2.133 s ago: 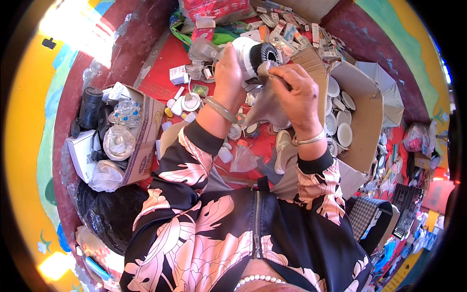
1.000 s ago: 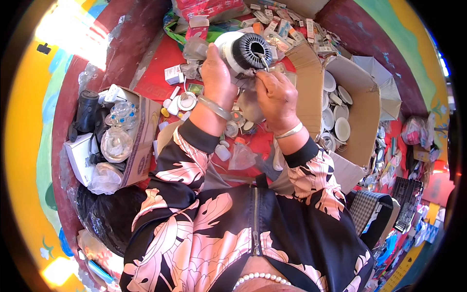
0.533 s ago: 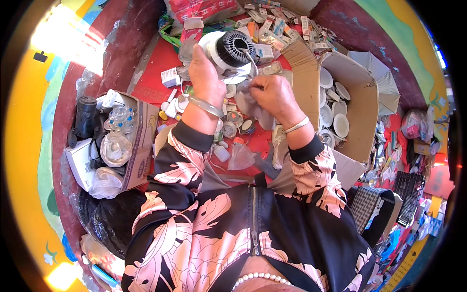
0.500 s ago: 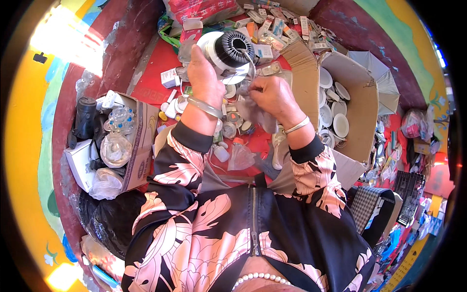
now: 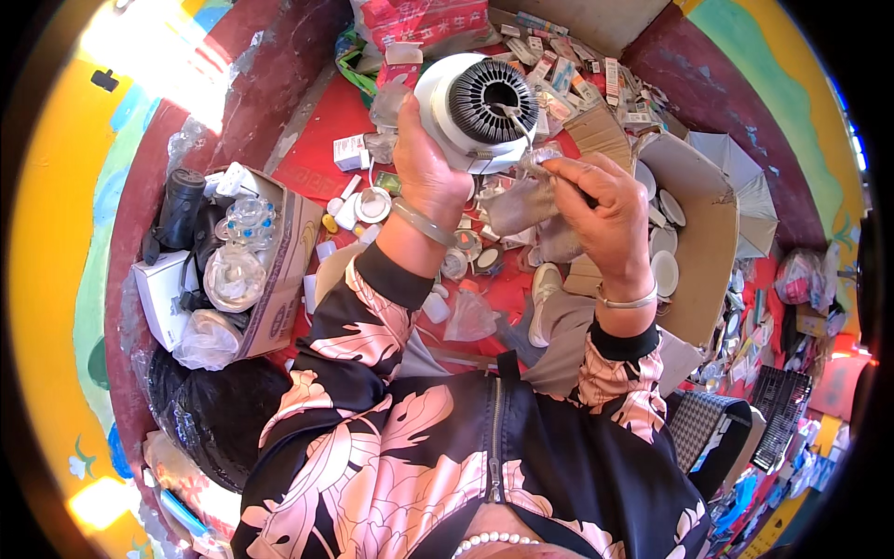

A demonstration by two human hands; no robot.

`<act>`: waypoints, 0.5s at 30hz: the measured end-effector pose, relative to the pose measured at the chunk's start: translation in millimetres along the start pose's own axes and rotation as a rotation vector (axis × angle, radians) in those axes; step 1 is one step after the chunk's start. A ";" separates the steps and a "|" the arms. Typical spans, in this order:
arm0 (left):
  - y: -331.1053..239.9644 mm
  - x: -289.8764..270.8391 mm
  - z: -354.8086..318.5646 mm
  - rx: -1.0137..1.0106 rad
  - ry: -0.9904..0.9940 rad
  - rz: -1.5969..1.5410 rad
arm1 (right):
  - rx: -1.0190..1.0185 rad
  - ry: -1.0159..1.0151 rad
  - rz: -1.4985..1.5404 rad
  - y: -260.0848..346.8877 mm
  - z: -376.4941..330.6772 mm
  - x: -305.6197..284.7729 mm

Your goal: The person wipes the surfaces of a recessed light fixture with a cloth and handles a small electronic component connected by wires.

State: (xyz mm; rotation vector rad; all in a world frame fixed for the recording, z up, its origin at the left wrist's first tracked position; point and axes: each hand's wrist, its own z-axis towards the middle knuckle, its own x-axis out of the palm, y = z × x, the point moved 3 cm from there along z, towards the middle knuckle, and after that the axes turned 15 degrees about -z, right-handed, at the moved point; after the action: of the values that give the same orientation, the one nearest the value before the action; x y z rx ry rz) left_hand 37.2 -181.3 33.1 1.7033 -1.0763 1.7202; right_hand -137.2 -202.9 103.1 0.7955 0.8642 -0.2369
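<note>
A white-rimmed downlight (image 5: 447, 130) with a black finned heat sink (image 5: 494, 93) is held up by my left hand (image 5: 426, 160), whose fingers go behind its rim. A white cable (image 5: 529, 140) comes out of the middle of the fins and hangs down its right side. Just right of and below the lamp, my right hand (image 5: 605, 212) is closed on a greyish rag (image 5: 520, 207), pinched between thumb and fingers. The rag's upper end comes close to the cable; whether they touch, I cannot tell.
Lamp parts and small packages lie on the red ground cloth (image 5: 312, 154) below. At right stands a cardboard box (image 5: 698, 214) with white round lamps (image 5: 664, 272). To the left, another cardboard box (image 5: 289, 270) holds wrapped items and a black cylinder (image 5: 184, 205). Small cartons (image 5: 559, 74) pile up at the back.
The downlight and my left hand appear farther right, as does the whole scene. My right hand has moved right, and the rag now spreads out below the lamp's right side.
</note>
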 end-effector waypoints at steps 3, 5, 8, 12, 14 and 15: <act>1.2 1.0 1.2 0.006 0.054 -0.044 | -0.208 -0.197 -0.080 12.0 -2.4 6.2; 0.5 3.3 0.4 0.033 0.092 -0.017 | -0.311 -0.256 -0.146 20.9 -3.3 17.7; 3.0 5.0 -3.5 0.058 0.137 0.077 | -0.377 -0.307 -0.291 26.9 -4.6 39.4; 4.7 -0.1 -3.0 0.103 0.121 0.121 | -0.299 -0.221 -0.412 28.2 -5.5 50.2; 7.0 -1.5 -2.5 0.131 0.100 0.097 | -0.294 -0.210 -0.442 23.2 -6.6 54.2; 9.0 -2.7 -2.2 0.128 0.090 0.098 | -0.275 -0.222 -0.463 20.6 -8.3 57.1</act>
State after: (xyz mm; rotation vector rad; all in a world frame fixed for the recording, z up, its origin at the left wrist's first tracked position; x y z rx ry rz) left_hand 29.0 -184.1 28.9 1.6549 -1.0443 1.9454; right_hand -95.2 -175.9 67.6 0.2973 0.8389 -0.5902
